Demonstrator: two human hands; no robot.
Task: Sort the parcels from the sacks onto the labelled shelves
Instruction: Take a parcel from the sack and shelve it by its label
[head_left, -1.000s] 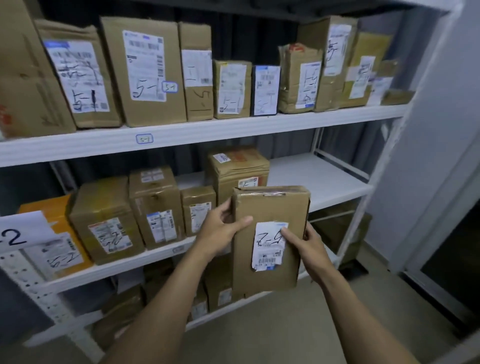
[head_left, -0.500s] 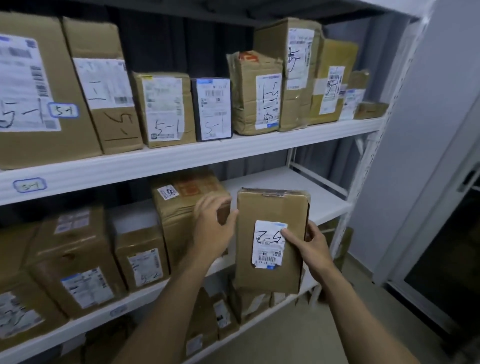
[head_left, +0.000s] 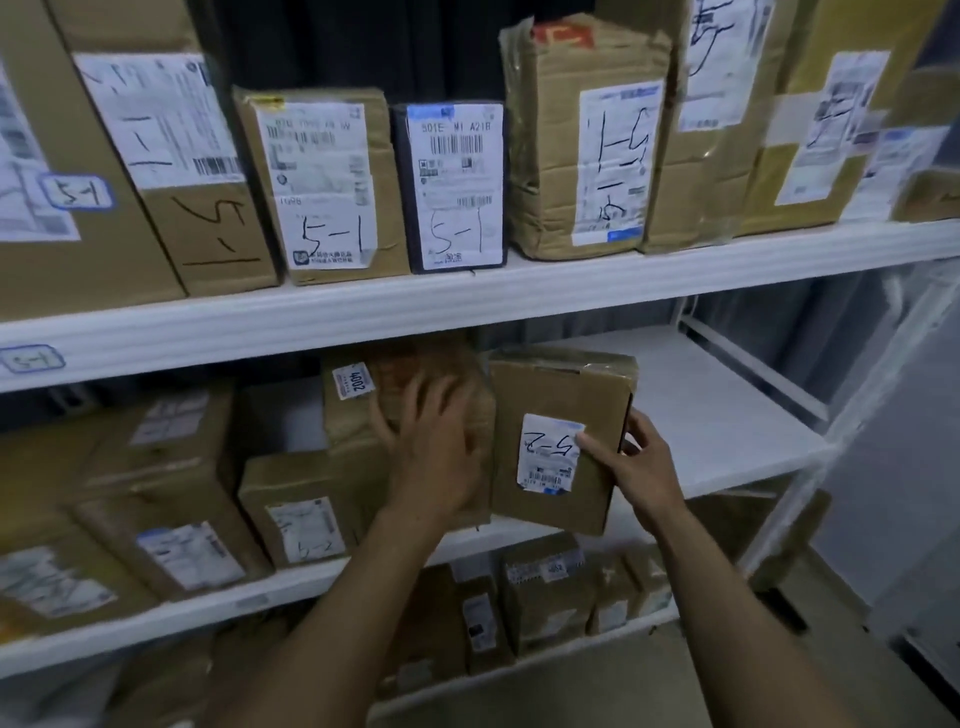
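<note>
Many parcels already stand above and left of the 4002 box (head_left: 353, 426) — this 1 is not yet released. The right hand (head_left: 631, 462) grips the 5-2 parcel (head_left: 561, 405) by its right edge, just right of that box, over the shelf (head_left: 727, 415) front. The left hand (head_left: 436, 447) presses the box, fingers spread. 0.5 s ago the parcel hung further out.

Pretty dim, cool bluish cast. The white upper shelf edge (head_left: 467, 306) and the 5-1 labels (head_left: 457, 182) catch most of the light, while the gap behind the upper boxes (head_left: 587, 156) goes near black. The left hand (head_left: 436, 457) is smeared with motion blur, same for the 4002 parcel (head_left: 358, 431) behind it, but the 5-2 parcel (head_left: 571, 395) beside it is sharp enough to read. Lower-left boxes (head_left: 156, 493) look mushy. Wide-angle lens bends the shelf lines and the right upright (head_left: 841, 431) near the edges
</note>
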